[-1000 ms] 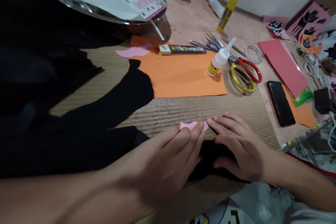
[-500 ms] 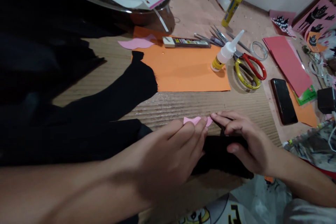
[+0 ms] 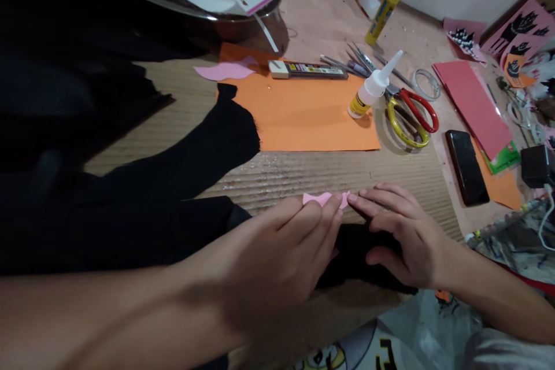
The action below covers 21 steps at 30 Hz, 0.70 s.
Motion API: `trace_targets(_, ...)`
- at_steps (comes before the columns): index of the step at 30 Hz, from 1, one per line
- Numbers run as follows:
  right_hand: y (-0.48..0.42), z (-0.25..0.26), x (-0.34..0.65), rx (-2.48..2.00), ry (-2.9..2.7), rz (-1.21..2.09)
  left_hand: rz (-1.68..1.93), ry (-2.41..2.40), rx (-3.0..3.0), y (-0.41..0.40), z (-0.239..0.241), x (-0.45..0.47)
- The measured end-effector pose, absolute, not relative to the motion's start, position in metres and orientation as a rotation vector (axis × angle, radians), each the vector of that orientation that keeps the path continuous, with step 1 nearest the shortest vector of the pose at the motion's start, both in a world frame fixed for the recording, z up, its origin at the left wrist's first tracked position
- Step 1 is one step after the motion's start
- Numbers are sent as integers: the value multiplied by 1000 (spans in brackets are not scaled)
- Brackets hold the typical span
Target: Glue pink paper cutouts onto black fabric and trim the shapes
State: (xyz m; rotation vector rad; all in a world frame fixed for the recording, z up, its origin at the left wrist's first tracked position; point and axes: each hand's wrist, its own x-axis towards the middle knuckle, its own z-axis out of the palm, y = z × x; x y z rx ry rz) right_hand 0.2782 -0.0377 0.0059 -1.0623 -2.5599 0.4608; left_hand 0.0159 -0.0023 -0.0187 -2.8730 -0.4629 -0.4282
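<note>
A small wavy-edged pink paper cutout lies at the upper edge of a black cloth strip. My left hand reaches in from the left, fingers pressed together with their tips on the pink cutout; its thumb is mostly hidden. At the cutout's right end, my right hand has its fingers stretched out and its thumb apart, over the black cloth. The index fingertip is at or very near the cutout. Whatever lies under my left palm is hidden.
Beyond my hands are an orange sheet, a glue bottle, scissors, a lead case and another pink cutout. Black cloth spreads left. A phone is on the right; a yellow glue stick stands behind.
My right hand has shifted slightly, its fingers now straighter and more spread beside the cutout. The left hand stays almost still on the pink cutout.
</note>
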Motion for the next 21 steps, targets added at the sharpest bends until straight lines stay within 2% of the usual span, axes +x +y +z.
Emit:
trace_targets(7,-38,7,275,-1060,-2576,452,-438,-496,-2876,-5,-20,18)
trace_targets(15,-33,8,283,-1089,-2418,616,-420,-472,-2889,-3,-18,17)
trace_targets(21,-33,5,283,-1121,-2569,440,-408,-461,-2898,-4,-17,16)
